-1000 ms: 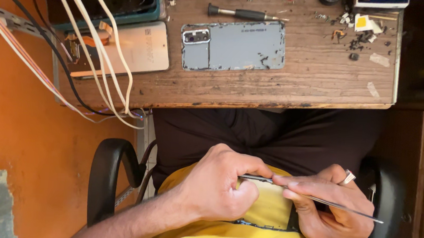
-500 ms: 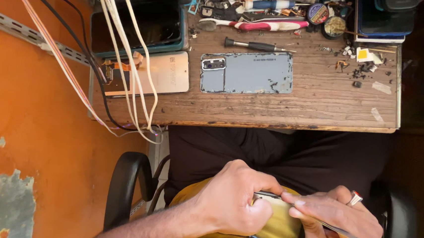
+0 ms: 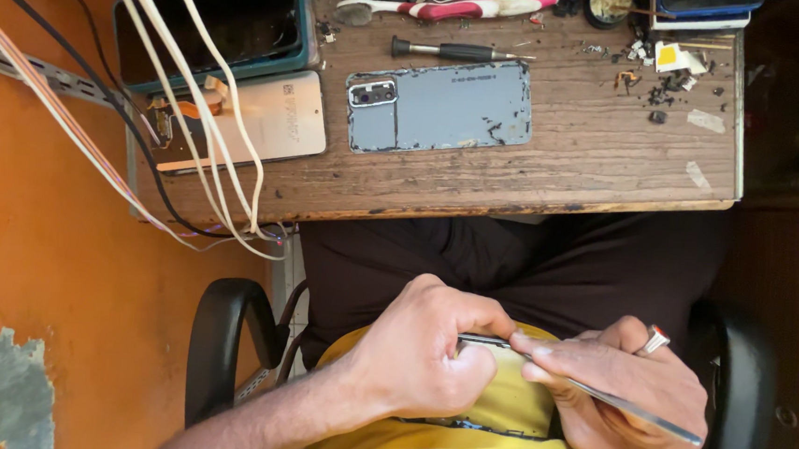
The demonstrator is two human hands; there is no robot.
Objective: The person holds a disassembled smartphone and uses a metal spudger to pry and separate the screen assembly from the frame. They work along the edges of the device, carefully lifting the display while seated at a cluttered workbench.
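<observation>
My left hand (image 3: 423, 353) grips a thin dark phone (image 3: 480, 343) edge-on over my lap, against my yellow shirt. My right hand (image 3: 627, 395), a ring on one finger, pinches a slim metal tool (image 3: 635, 412) whose tip meets the phone's edge between the two hands. On the wooden table (image 3: 610, 164) above lies a grey-blue phone back cover (image 3: 441, 105) with a camera block, apart from both hands.
A pale phone back (image 3: 280, 118) and a teal-edged tray (image 3: 226, 29) sit at the table's left under white and black cables (image 3: 185, 78). A black screwdriver (image 3: 449, 50), a red-handled brush (image 3: 452, 11) and small debris (image 3: 658, 78) lie farther back. A black chair armrest (image 3: 222, 343) is by my left arm.
The view has shifted downward, so less of the table's far clutter shows. Both hands keep their hold on the phone and the tool in my lap.
</observation>
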